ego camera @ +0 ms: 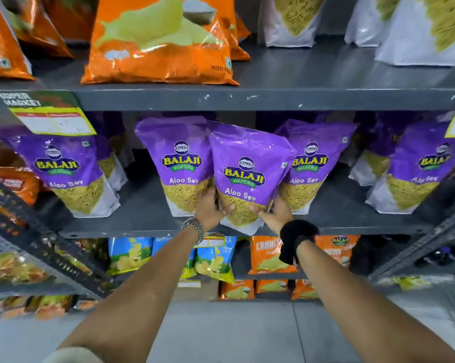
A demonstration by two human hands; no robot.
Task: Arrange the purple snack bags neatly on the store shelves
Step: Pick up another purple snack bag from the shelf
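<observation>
We are gripping one purple bag by its bottom corners: our left hand is clasping the lower left edge and our right hand is pinching the lower right, so both are closed on this same bag. Holding it low is leaving the label facing out and is letting us steer the base onto the middle shelf. The bag is sitting at the shelf's front edge, tilted slightly, its top leaning toward one o'clock and its base overhanging the lip. It is overlapping a standing bag at its ten o'clock and touching another at its two o'clock, so we are probably wedging it into the gap between them. More purple bags are standing at nine o'clock and three o'clock, well apart. Orange bags are resting on the shelf at twelve o'clock. We judge the bag needs pushing back and straightening.
</observation>
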